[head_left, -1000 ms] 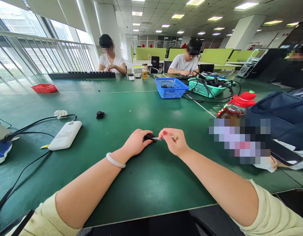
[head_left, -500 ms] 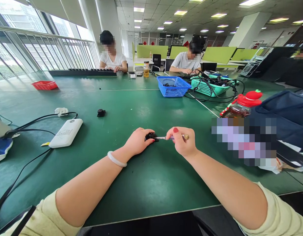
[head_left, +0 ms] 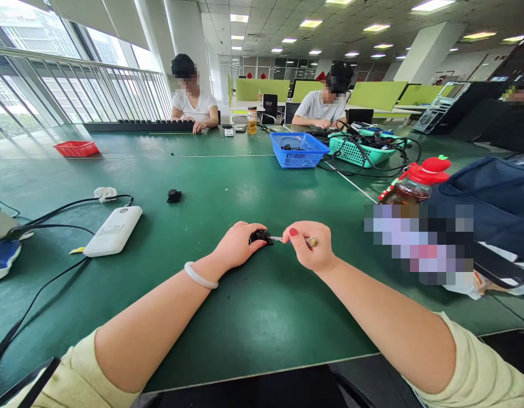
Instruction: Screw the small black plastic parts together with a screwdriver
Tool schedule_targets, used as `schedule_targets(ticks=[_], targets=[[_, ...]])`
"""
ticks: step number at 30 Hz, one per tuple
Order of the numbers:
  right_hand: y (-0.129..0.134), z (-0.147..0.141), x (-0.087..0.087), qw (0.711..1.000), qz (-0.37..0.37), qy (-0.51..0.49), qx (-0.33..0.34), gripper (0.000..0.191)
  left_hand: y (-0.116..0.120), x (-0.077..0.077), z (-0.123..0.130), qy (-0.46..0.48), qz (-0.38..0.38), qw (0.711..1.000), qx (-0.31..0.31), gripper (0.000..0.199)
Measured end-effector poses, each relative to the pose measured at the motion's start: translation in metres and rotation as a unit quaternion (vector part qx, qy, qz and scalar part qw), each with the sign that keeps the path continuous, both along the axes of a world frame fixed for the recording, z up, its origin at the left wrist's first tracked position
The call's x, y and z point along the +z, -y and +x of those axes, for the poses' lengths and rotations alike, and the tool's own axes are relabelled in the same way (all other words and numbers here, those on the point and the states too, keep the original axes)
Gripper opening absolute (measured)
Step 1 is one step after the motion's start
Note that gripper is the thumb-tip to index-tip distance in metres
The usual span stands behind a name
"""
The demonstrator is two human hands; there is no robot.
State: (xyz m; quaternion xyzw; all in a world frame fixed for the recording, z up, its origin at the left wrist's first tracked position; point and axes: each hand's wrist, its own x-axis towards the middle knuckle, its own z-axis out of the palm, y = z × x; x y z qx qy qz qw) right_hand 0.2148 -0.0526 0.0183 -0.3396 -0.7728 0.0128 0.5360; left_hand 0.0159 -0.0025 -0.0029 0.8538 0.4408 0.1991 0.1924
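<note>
My left hand (head_left: 239,245) is closed around a small black part (head_left: 259,236), pressing it against the green table (head_left: 253,317). What kind of part it is I cannot make out, as the fingers cover much of it. In my right hand (head_left: 309,245) is a screwdriver (head_left: 313,242), gripped by its handle and lying nearly level. Its thin metal shaft points left, and the tip meets the right side of the black part. Another small black piece (head_left: 174,196) lies apart on the table, beyond and left of my left hand.
At left lies a white power bank (head_left: 113,231) with black cables. Farther back are a red tray (head_left: 76,149), a blue basket (head_left: 299,158) and a green basket (head_left: 359,153) with cables. A red-lidded bottle (head_left: 423,175) and dark bag (head_left: 487,192) stand right. Two people sit opposite.
My right hand has turned a little and shifted slightly left with the screwdriver. My left hand keeps its hold on the black part. One hand of the person opposite at left has moved.
</note>
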Motion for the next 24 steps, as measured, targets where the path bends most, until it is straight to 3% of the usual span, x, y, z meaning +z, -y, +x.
schedule_targets(ticks=[6,17,24], targets=[[-0.001,-0.002,-0.004,1.000,0.012,0.016,0.007,0.053,0.000,0.000,0.001,0.001,0.005,1.000,-0.006,0.035],[0.003,-0.008,-0.001,0.970,0.170,0.173,0.028,0.048,0.000,0.000,0.002,0.005,0.008,1.000,-0.002,0.035],[0.007,-0.011,0.001,0.952,0.226,0.205,0.026,0.052,-0.001,-0.001,0.001,0.007,0.011,1.000,0.000,0.035]])
